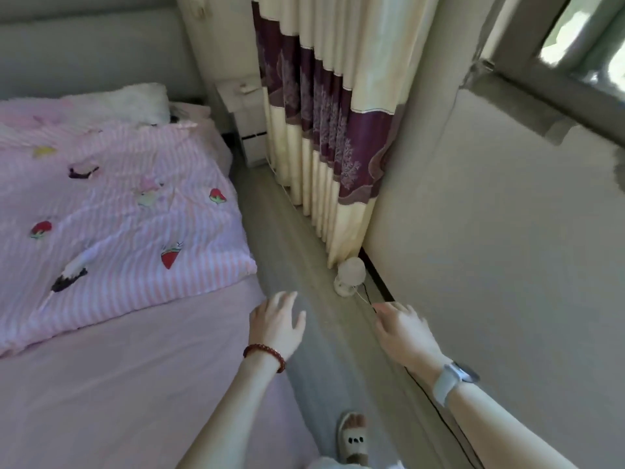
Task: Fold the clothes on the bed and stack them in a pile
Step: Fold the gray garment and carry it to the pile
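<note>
Our left hand [279, 321] and right hand [402, 328] hang fingers spread, holding nothing, off the bed's [135, 384] right edge — no clothes show, only a striped quilt [118, 211] — so we judge folding unstarted; next, find a garment.

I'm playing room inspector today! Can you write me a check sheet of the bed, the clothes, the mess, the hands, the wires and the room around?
Surface: bed with pink sheet; striped strawberry quilt on it.
Job's things: no clothes seen.
Clutter: white fluffy pillow; small white fan on the floor.
Hands: left hand and right hand open, holding nothing.
Cables: thin cord from the fan along the wall.
Surroundings: purple and cream curtain, nightstand, window.
</note>
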